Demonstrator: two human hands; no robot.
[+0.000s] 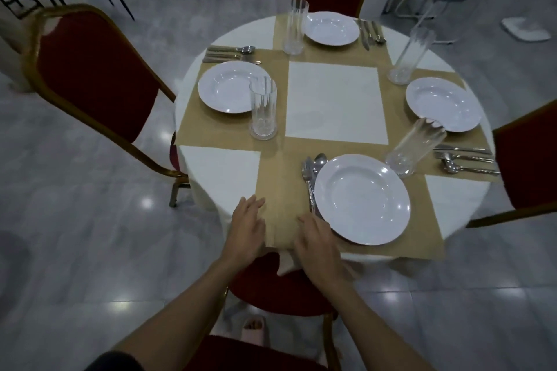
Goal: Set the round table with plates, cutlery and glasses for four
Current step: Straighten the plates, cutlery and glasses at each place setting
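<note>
You are resting your left hand (pixel 245 229) and your right hand (pixel 316 242) on the tan runner (pixel 277 165), right where it is draping over the near edge of the round table (pixel 220 171). The fingers of both hands are lying straight and slightly spread on the cloth, and they are gripping nothing. Your right fingertips are sitting just beside the handle ends of the near cutlery (pixel 310 180); the view is not showing whether they are touching it.

That cutlery is lying just left of the near plate (pixel 361 198), and the near glass (pixel 414 149) is standing just past the plate's far right rim. The left plate (pixel 233 87) is sitting on the crossing runner, with the left cutlery (pixel 232 54) lying beyond it and the left glass (pixel 263 108) standing upright at its near right rim. The far plate (pixel 331 28) is sitting between the far glass (pixel 294 26) on its left and the far cutlery (pixel 370 32) on its right. The right plate (pixel 443 103) is sitting near the table's right edge, with the right glass (pixel 411 55) standing beyond it and the right cutlery (pixel 464 159) lying on its near side.

A red chair (pixel 90 69) with a gold frame is standing at the left place, and three more like it are standing at the other places.
</note>
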